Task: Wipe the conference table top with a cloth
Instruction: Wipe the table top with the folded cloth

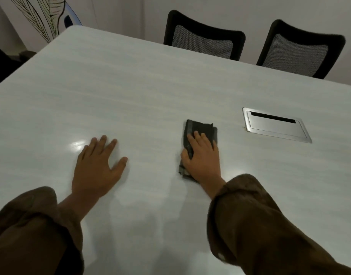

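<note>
A wide white conference table top (131, 86) fills most of the view. A dark folded cloth (202, 130) lies on it right of centre. My right hand (202, 155) presses flat on the cloth with straight fingers, covering its near half. My left hand (99, 161) rests flat on the bare table to the left, fingers spread, well apart from the cloth. Both arms wear brown sleeves.
A silver cable hatch (275, 126) is set flush into the table to the right of the cloth. Two black mesh chairs (202, 36) (297, 50) stand at the far edge. A dark chair (2, 64) sits at the left edge.
</note>
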